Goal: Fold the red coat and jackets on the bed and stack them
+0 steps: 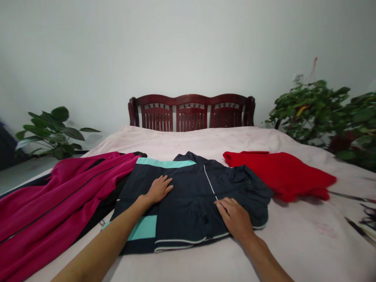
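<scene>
A dark navy jacket (182, 196) with turquoise panels and white piping lies partly folded on a pale pink bedspread (296, 243). On its left part my left hand (159, 189) rests flat, palm down, fingers spread. My right hand (234, 217) is on the jacket's right part, fingers bent and close together at the lower end of a white piping line. Its fingertips seem to pinch the cloth there. The jacket's right end is bunched into loose folds.
Left of the jacket lies a magenta and black garment (73, 188); to the right is a folded red garment (279, 172). Scissors (368, 215) and a pointed blade (360, 231) lie at the right edge. A wooden headrest (192, 113) and leafy plants (311, 109) stand behind.
</scene>
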### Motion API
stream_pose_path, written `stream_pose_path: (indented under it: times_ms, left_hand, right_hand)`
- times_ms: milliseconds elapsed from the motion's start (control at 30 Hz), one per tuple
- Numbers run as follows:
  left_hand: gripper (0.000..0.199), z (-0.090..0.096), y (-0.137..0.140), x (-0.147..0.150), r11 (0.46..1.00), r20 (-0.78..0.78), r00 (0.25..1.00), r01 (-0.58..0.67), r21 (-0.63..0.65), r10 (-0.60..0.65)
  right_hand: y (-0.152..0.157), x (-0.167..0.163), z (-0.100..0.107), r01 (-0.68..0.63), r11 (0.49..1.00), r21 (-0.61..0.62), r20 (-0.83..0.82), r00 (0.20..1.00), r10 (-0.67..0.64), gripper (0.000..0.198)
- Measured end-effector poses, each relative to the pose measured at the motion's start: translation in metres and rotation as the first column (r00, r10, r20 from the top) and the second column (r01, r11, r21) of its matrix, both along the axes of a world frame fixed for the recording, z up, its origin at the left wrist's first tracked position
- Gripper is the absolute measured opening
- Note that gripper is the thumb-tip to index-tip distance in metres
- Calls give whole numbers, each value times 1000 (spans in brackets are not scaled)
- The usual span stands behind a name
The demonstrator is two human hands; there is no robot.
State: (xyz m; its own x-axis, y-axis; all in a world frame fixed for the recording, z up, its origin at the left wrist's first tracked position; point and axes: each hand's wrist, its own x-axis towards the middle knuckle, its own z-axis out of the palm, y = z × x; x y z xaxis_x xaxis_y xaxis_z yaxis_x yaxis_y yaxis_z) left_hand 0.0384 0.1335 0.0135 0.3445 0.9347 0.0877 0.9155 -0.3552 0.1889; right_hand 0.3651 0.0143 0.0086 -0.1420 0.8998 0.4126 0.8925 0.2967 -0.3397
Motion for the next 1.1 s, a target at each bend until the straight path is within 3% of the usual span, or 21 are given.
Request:
stream_pose_path:
  times_ms: [200,333,433,533,633,733,833,933,1033,1100]
  left_hand:
    - [37,5,-50,-1,983,191,964,185,6,-183]
    - [21,21,-83,2,986,391,913,154,-63,-118]
    - [15,43,-107,0,969,594,800,209,-135,-89]
    - [20,66,-135,-7,881,696,716,363,-304,-55]
    - [30,80,-161,-12,762,628,772,466,-451,-101]
    - [36,83,-181,-13,715,477,850,476,-512,-225]
    - [39,80,-194,-15,781,315,899,424,-459,-303]
    - [42,71,-202,-19,847,232,930,357,-393,-285]
    - [50,60,-207,-19,926,285,933,291,-242,-219]
    - [53,54,-214,-15,963,377,905,251,-94,-199]
  right_hand:
    - [-3,-5,7,34,998,52,114,993,-40,37]
    - [-7,-4,8,11,996,93,78,997,-18,25]
    - [-14,-1,10,-19,992,128,-41,999,25,28]
    - [-21,3,16,-27,999,40,-244,969,36,40]
    - [-18,9,26,-7,997,-80,-374,927,-23,44]
    - [-9,27,37,247,962,-112,-381,884,-272,35]
    - [3,56,45,546,834,-84,-308,781,-543,53]
    - [15,81,49,652,730,-204,-236,691,-683,80]
    - [26,88,50,582,736,-345,-288,681,-673,97]
    - [32,81,51,514,801,-307,-376,708,-598,83]
